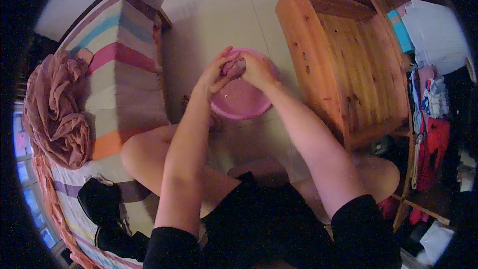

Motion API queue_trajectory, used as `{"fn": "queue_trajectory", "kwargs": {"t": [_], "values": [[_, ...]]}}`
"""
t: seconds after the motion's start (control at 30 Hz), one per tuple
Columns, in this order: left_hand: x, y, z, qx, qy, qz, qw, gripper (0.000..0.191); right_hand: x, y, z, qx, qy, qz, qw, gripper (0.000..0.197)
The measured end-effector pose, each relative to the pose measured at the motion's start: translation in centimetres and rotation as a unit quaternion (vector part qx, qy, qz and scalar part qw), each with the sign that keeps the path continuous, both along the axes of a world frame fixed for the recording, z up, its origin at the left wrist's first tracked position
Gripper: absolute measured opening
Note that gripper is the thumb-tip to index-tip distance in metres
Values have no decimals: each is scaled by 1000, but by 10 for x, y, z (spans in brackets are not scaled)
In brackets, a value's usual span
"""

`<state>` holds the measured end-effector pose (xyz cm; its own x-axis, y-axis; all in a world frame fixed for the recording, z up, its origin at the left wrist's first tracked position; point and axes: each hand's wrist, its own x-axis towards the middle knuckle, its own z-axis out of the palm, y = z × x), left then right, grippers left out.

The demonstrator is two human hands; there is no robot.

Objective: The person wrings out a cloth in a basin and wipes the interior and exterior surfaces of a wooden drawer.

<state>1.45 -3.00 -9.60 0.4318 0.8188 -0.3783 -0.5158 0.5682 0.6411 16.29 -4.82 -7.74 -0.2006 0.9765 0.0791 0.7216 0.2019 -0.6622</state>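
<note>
A round pink plastic basin (242,99) stands on the tiled floor before me. Above its far left part, my left hand (216,73) and my right hand (257,69) meet around a small, crumpled-looking pinkish item (234,68), which may be wet cloth; its kind is not clear. The left hand's fingers are spread a little around the item, with the thumb beneath it. From the other side the right hand's fingers curl over it. Inside the basin a small pale speck shows, and its far part is partly hidden by my hands.
On the left is a bed with a striped sheet (138,59), a bunched brown cloth (56,116) and black items (101,201). An empty wooden drawer or box (317,63) stands close at the right, beside shelves of folded clothes (437,145). My bent legs flank the near floor.
</note>
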Motion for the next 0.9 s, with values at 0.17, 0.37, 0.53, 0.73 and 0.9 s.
{"fn": "queue_trajectory", "kwargs": {"t": [0.17,0.37,0.53,0.73,0.9], "values": [[-19,8,41,10,-21,-118,993,47,2,10,42,128,-118,54,983,44],[-14,1,79,45,92,-280,954,40,7,21,61,299,-163,205,917,44],[-6,20,63,102,226,-397,884,40,16,22,51,204,-265,214,918,36],[7,31,16,208,349,-407,818,30,10,20,27,106,-329,184,920,18],[8,42,-34,297,376,-360,800,21,-2,24,8,13,-352,154,923,20]]}}
